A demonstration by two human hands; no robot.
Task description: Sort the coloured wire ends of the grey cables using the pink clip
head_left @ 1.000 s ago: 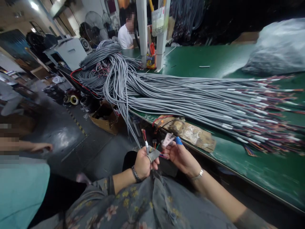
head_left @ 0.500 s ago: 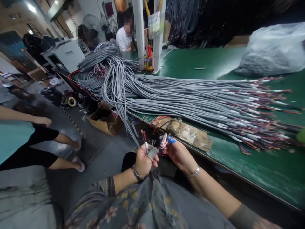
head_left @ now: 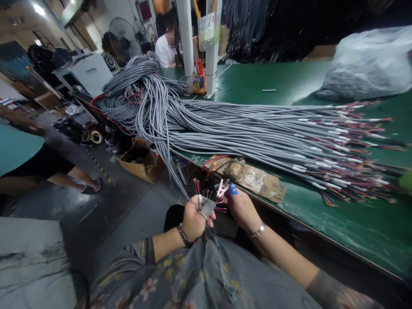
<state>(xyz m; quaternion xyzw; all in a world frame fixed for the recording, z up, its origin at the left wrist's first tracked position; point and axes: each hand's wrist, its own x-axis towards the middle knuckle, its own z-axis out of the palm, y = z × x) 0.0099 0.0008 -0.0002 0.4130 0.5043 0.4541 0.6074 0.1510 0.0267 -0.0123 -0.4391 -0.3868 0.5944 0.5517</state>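
Observation:
My left hand (head_left: 194,219) is closed around the end of a grey cable (head_left: 182,189), its thumb wrapped in a grey cover. Thin coloured wires (head_left: 197,186) fan out from the cable end above the fingers, some pointing toward my other hand. Close by on the right, my right hand (head_left: 243,211) is closed on a small pink clip (head_left: 221,189) shaped like a clothespin. Blue tape (head_left: 233,189) covers the thumb of that hand. The fingers beneath the clip are partly hidden, and whether the clip touches the wires I cannot tell.
Many grey cables (head_left: 225,124) with stripped ends lie along the green table (head_left: 322,219). A worn wooden board (head_left: 257,180) rests at its near edge. A plastic bag (head_left: 370,64) sits at the back right, a cardboard box (head_left: 141,163) on the floor. Another person (head_left: 32,150) is at left.
The pink clip has turned slightly in my right hand, and its two arms show more plainly. My left hand stays almost still. The person at left has moved further left.

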